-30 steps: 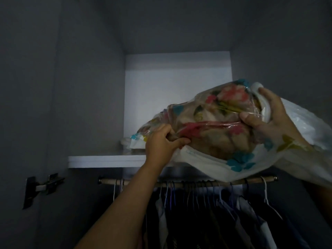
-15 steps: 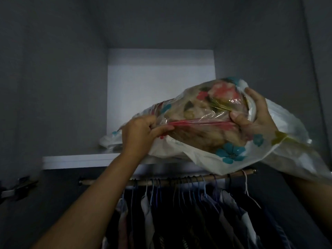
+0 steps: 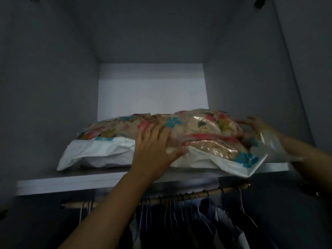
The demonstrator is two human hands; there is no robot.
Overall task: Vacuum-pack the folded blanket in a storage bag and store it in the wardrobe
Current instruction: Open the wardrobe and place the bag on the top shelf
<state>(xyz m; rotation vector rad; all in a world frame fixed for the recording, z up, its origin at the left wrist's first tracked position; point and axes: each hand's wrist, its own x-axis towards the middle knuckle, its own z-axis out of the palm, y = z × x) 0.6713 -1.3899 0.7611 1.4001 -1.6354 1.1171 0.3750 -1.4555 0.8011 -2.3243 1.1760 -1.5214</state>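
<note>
Compared with the earlier frames, the storage bag (image 3: 111, 151) is no longer held tilted above the shelf (image 3: 71, 182). It is now laid along the shelf inside the wardrobe (image 3: 53, 87), and the pinching grips are replaced by flat palms.

At centre left of the frame, the bag's white, slack end is seen lying on the shelf. Just right of it, the left hand (image 3: 154, 146) is pressed on the bag's front, its fingers (image 3: 145, 130) straight and spread wide, with nothing gripped. The flowered blanket (image 3: 201, 130) is seen through the clear plastic, filling the middle and right of the bag. At centre right, the right hand (image 3: 255, 124) is laid on the bag's far end. It is blurred, but its fingers appear extended rather than curled. The bag's lower right corner is left overhanging the shelf's front edge.

Packing and sealing are judged to be done, and the storing nearly so. Only a push further back, the tucking in of that corner and the closing of the wardrobe are thought to be left.

One bag, one blanket, two hands, one shelf and one rail (image 3: 158, 200) are counted. The hangers (image 3: 179, 212) at the lower centre are too crowded and dark to be counted.
</note>
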